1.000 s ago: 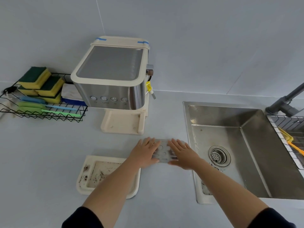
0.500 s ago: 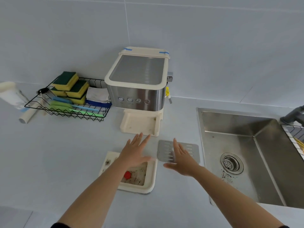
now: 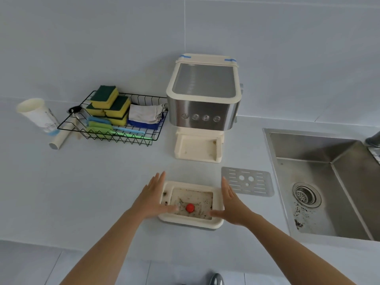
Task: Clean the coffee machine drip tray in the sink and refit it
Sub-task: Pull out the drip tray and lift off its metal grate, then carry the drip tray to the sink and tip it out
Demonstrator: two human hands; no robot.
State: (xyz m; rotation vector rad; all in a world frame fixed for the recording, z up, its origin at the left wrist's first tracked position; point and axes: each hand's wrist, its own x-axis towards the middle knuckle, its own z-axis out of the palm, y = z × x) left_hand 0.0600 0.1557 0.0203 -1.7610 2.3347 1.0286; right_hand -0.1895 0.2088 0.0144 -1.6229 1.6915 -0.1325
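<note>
Flanking the drip tray (image 3: 217,221), left hand (image 3: 153,199) and right hand (image 3: 233,204) are spread flat, grasping nothing. Judged light, rigid plastic holding loose grounds; grip both side rims, keep level.

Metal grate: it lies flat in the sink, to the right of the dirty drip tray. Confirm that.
Not quite. The head view shows the metal grate lying flat on the counter, beside the sink rather than in it. It is indeed to the right of the dirty drip tray.

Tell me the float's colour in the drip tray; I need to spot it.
Red, sitting mid-tray among dark specks; the head view shows it.
</note>
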